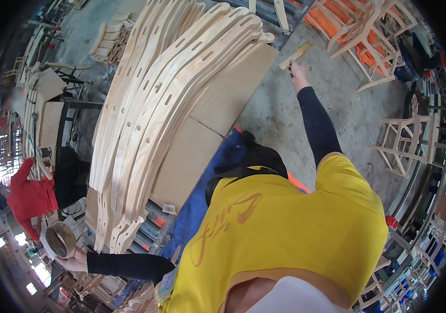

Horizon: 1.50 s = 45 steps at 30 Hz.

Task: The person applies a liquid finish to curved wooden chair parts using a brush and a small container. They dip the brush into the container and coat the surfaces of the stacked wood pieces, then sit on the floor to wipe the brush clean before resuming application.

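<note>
My left hand [76, 260], out at the lower left, grips a round, pale thing with a thick rim and a brownish inside [60, 241]. Whether it is a tub or a roll, I cannot tell. At the upper right, my right hand [299, 74] is closed around one end of a flat, narrow yellowish wooden strip [295, 56], held out over the floor. Between my arms lies a stack of long, curved wooden chair parts [152, 99] with slots and round holes. Neither hand touches the stack.
Cardboard [189, 151] lies under the stack, on a bench with rollers [152, 229] and a blue cover [202, 193]. A person in red [32, 193] is at the left. Wooden chair frames [411, 138] stand at the right, others on orange cloth [332, 23].
</note>
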Available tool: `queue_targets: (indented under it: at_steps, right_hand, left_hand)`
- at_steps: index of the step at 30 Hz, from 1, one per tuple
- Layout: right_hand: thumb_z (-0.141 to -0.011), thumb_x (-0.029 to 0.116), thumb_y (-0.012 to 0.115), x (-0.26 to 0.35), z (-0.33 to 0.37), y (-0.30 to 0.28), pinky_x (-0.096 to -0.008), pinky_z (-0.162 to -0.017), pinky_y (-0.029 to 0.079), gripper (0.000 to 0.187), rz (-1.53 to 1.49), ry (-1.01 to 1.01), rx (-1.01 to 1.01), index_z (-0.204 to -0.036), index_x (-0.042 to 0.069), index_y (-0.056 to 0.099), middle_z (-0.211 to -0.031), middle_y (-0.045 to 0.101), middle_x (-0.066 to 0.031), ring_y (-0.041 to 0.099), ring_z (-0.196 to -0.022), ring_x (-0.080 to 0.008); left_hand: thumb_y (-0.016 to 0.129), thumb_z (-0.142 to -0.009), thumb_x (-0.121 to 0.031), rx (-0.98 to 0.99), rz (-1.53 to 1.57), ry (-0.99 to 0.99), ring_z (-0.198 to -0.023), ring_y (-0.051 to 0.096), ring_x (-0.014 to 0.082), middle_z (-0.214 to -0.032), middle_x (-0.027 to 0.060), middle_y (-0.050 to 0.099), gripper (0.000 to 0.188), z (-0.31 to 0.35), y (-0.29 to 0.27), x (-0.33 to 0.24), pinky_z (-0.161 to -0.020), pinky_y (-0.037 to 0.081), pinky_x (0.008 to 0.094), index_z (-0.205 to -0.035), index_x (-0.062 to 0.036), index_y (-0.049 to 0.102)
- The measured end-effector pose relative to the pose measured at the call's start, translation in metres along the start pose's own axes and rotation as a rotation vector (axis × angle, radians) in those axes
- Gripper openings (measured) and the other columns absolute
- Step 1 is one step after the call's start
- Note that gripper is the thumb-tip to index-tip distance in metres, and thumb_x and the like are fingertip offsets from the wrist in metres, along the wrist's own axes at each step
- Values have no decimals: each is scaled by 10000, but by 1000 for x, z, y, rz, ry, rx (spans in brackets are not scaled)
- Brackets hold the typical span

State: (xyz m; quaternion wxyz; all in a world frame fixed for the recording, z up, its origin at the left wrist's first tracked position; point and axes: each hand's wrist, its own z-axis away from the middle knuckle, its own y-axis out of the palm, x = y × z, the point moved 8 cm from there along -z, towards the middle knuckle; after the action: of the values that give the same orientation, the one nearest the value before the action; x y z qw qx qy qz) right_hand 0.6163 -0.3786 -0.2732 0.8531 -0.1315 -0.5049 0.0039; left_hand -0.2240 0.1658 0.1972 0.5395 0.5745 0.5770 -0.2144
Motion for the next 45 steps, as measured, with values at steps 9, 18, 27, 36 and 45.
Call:
queue_targets:
  at_steps: [9,18,27,36,45]
  right_hand:
    - [-864,63,736,-65,-41,91,-291,-453,465,191,-235,94,164,-1013,2,634,-760,659,-67,631,-572,-156]
    - [-883,64,707,-79,-53,137,-308,-421,436,131,-218,105,308,-947,-6,615,-736,639,-97,619,-551,-183]
    - [-973,282,623,-44,-27,109,-247,-431,381,208,440,16,511,-878,99,657,-640,589,40,557,-526,-77]
    - [-1018,322,608,77,160,116,-192,-558,384,255,195,-371,814,-1050,86,699,-736,579,66,514,-641,-16]
    - [-1021,176,601,179,423,169,-199,-618,411,200,-25,-745,1451,-1092,-1,662,-797,605,17,516,-689,-54]
  left_hand:
    - [390,-1063,-228,17,-514,166,-1200,604,326,-1367,225,568,463,83,24,-32,-1037,513,505,-1357,120,471]
    - [431,-1013,-224,-133,-213,7,-1220,597,383,-1348,224,592,434,99,-33,-63,-1051,503,537,-1339,32,562]
    - [463,-1052,-321,-107,-114,-169,-1231,596,291,-1326,162,620,451,120,23,-5,-1087,461,442,-1322,29,552]
    - [519,-1037,-391,507,42,-544,-963,632,221,-1044,104,640,372,194,157,108,-890,535,369,-1117,-34,589]
    - [535,-1034,-376,1081,-65,-617,-851,657,164,-896,93,677,396,287,248,125,-796,543,311,-981,-3,657]
